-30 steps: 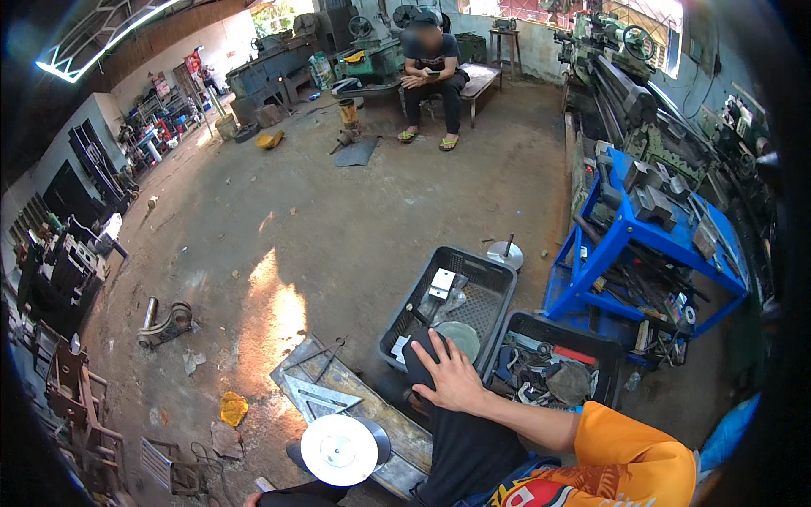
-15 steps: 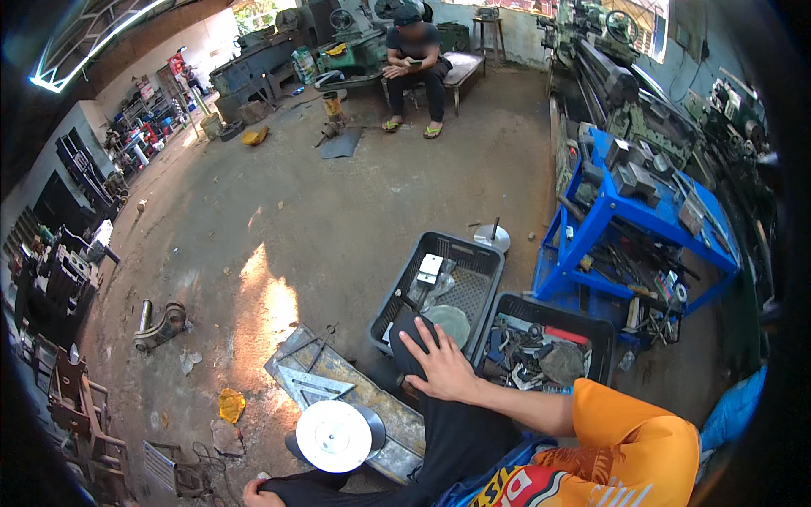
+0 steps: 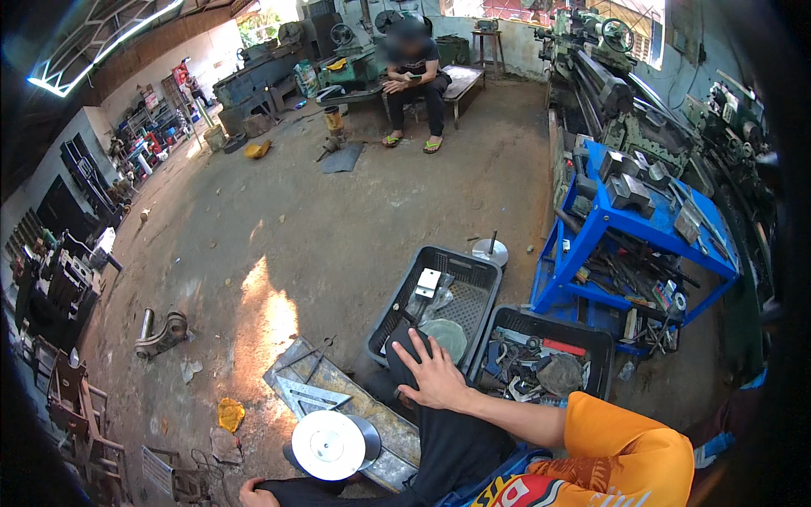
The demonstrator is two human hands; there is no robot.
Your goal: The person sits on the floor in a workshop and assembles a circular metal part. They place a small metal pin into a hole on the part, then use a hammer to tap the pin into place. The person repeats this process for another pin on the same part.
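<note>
My right hand (image 3: 439, 378) lies on my right knee, its fingers spread and nothing in them. At the lower edge, my left hand (image 3: 253, 493) rests at my left knee, partly cut off; what shows of it looks loose and holds nothing. Between my legs a round white disc (image 3: 328, 445) sits on a grey cylindrical part, over a worn metal plate (image 3: 397, 439). On that plate beyond the disc lie a triangular metal square (image 3: 311, 395) and a thin caliper-like tool (image 3: 318, 358). Neither hand touches these.
Two black crates stand beyond my right knee: one (image 3: 478, 287) with a white block and greenish disc, another (image 3: 601, 338) with mixed tools. A blue tool cart (image 3: 591, 221) stands right, before a lathe (image 3: 604, 80). A metal bracket (image 3: 162, 334) lies left. A person (image 3: 414, 76) sits far back.
The view has shifted slightly. Both my hands stay at my knees, and the disc and tools keep their places.
</note>
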